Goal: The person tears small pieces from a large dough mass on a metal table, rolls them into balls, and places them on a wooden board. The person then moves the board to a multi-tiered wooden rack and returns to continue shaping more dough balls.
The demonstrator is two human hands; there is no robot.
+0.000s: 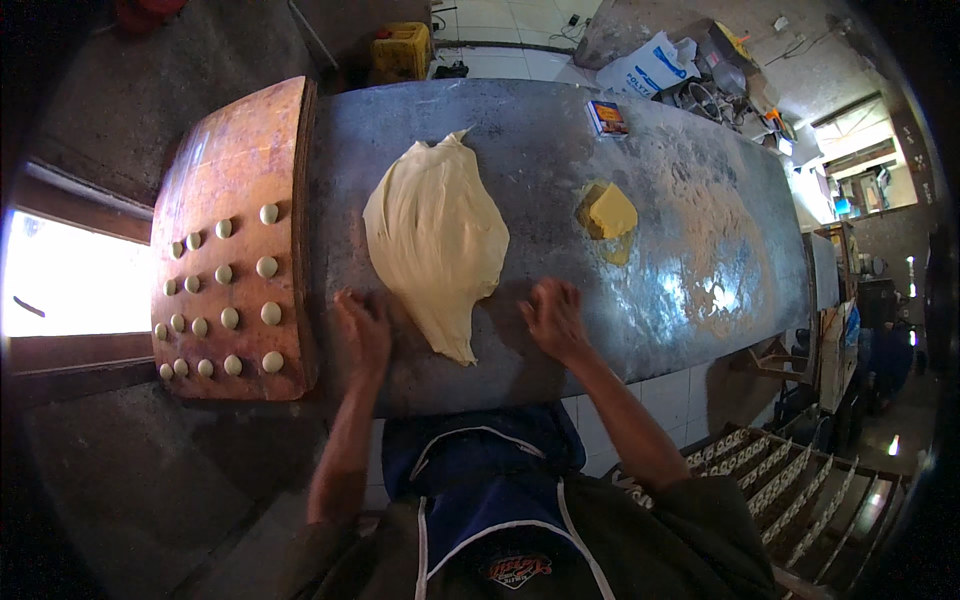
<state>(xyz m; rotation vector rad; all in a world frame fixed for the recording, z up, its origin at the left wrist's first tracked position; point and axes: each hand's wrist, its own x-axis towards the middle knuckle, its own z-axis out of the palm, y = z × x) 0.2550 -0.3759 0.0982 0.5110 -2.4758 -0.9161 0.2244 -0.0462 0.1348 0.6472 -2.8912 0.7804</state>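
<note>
A large, stretched sheet of pale dough (437, 225) lies on the dark metal table, with a pointed tip at its far end and a narrow tail toward me. Just left of that tail, my left hand (364, 332) is low over the tabletop, its fingers loosely bent and nothing in them. On the other side, my right hand (555, 318) is near the table surface, thumb apart from half-curled fingers, also without anything held. Both hands are apart from the dough. A block of yellow fat (612, 211) sits farther right on a greasy patch.
Rows of small dough balls (269, 266) stand on a wooden board (240, 140) along the table's left end. A small blue-and-red box (606, 118) is at the far edge. Flour dusts the table's right side (715, 225). A slatted rack (800, 490) stands at lower right.
</note>
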